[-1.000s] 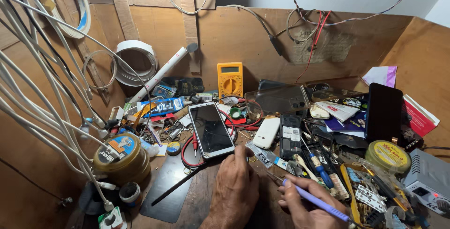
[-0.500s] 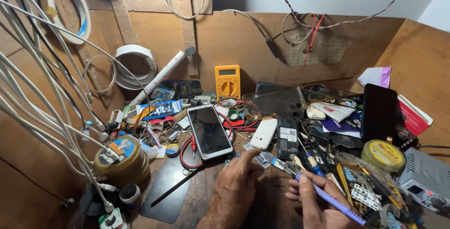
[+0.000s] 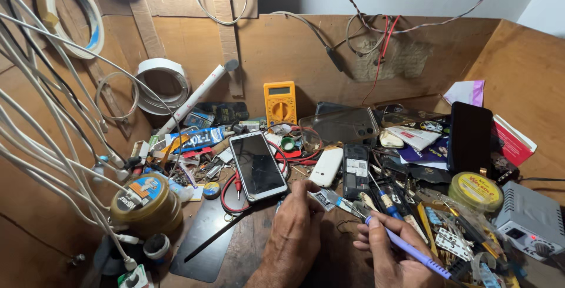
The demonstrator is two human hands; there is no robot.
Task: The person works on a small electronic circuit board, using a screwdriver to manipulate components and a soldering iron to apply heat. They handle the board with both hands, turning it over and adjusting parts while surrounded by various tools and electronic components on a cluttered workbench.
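My left hand (image 3: 292, 232) rests on the dark wooden bench, and its fingertips pinch a small flat circuit part (image 3: 323, 199). To the right, my right hand (image 3: 385, 255) grips a blue-handled pen-like tool (image 3: 415, 252) whose metal tip (image 3: 352, 208) points left and sits right next to that part. A white smartphone (image 3: 258, 165) with a dark screen lies face up just above my left hand. A small dark keypad phone (image 3: 355, 170) and a white phone back (image 3: 326, 167) lie beyond the part.
A yellow multimeter (image 3: 281, 102) leans against the back wall. A round tin (image 3: 144, 202) and white cables (image 3: 53, 146) crowd the left. A yellow-lidded tin (image 3: 475, 191), a grey power unit (image 3: 529, 220) and a black phone (image 3: 469, 138) are on the right. Loose tools litter the bench.
My left fingers have reached forward onto the small circuit part. The right hand has brought the tool's tip up and left, close to it.
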